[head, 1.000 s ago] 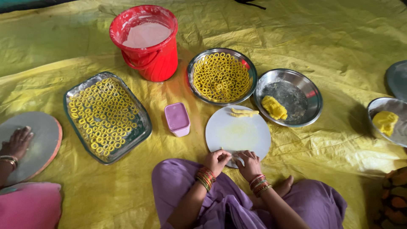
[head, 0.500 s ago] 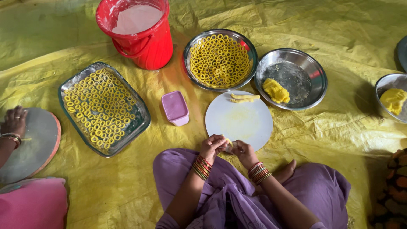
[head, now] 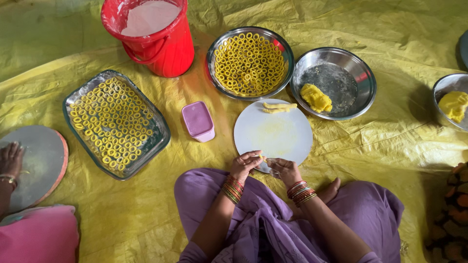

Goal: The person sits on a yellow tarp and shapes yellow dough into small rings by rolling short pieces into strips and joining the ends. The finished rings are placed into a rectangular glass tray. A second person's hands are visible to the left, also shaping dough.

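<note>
Head view. The floor is covered by a wrinkled yellow plastic sheet point(head: 370, 160) that fills the frame; no walls or furniture are visible. The person sits on the sheet in purple clothing, knees spread, at 6 o'clock.

Containers, by position around the white round board point(head: 280, 134) at frame centre:
- 11 o'clock, far: a red bucket point(head: 161, 46) with a handle, holding a pale pinkish-white content.
- 12 o'clock: a round steel bowl point(head: 213, 48) filled with yellow dough rings.
- 2 o'clock: a round steel bowl point(head: 358, 78) holding one lump of yellow dough point(head: 316, 97).
- 3 o'clock, at the frame edge: a further steel bowl point(head: 441, 87) with yellow dough, partly cut off.
- 9 o'clock, just beside the board: a small pink rectangular tub point(head: 198, 121) with a closed lid; no label is legible.
- 9 o'clock, farther out: a clear rectangular glass tray point(head: 163, 139) packed with yellow rings.

Two short dough strips point(head: 278, 106) lie on the board's 12 o'clock edge.

The left hand point(head: 246, 165) and the right hand point(head: 284, 169) meet at the board's 6 o'clock edge. The fingers of both hands are pressed together, pinching one small piece of yellow dough point(head: 263, 157) between them. Both wrists carry stacked bangles.

At 9 o'clock, at the frame edge, another person's hand point(head: 9, 158) rests flat on a grey round board point(head: 41, 160); pink cloth lies below it.
</note>
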